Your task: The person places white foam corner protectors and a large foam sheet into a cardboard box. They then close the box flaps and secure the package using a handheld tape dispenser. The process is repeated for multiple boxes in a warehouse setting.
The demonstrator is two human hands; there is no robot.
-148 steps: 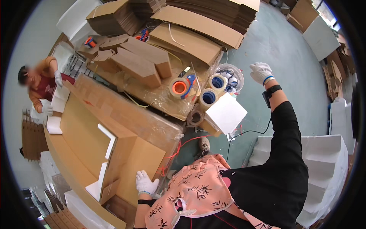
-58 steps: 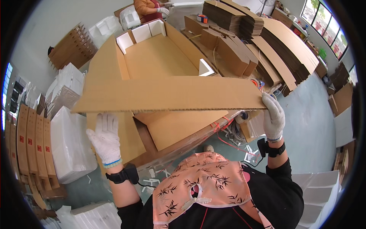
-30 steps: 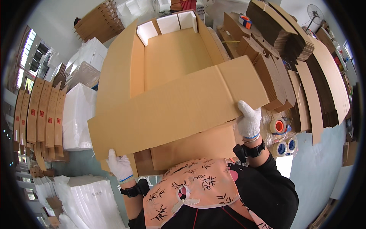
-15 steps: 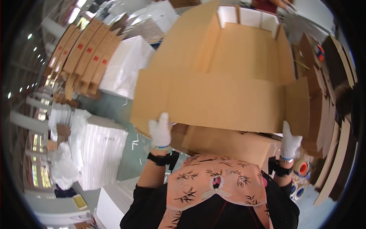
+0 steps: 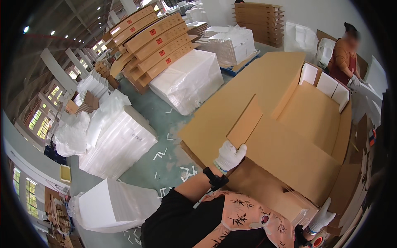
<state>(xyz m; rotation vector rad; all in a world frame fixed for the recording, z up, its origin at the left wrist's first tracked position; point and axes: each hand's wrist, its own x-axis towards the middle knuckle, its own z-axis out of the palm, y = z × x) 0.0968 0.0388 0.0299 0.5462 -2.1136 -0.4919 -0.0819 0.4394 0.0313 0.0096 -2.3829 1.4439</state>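
Observation:
A large open cardboard box (image 5: 311, 105) lies in front of me, its long near flap (image 5: 291, 153) swung toward me and a wide side panel (image 5: 244, 89) spread out left. White foam pieces (image 5: 324, 84) line its far end. My left hand (image 5: 230, 156), in a white knit glove, is closed on the near flap's left corner, beside a narrow folded tab (image 5: 247, 120) standing up there. My right hand (image 5: 322, 217), gloved too, is at the flap's right corner, low at the box's side. Its thumb and fingers are apart; whether it touches the cardboard is unclear.
Wrapped white foam stacks (image 5: 120, 140) stand on the left floor, with a white block (image 5: 115, 202) nearer. Flat cartons (image 5: 157, 43) are piled beyond. Upright cardboard sheets (image 5: 351, 194) line my right, near a tape roll (image 5: 317, 241). A co-worker (image 5: 345, 62) stands far right.
My view has swung left. My left hand still grips the flap's left corner, where the narrow tab now stands up. My right hand's fingers have spread at the right corner.

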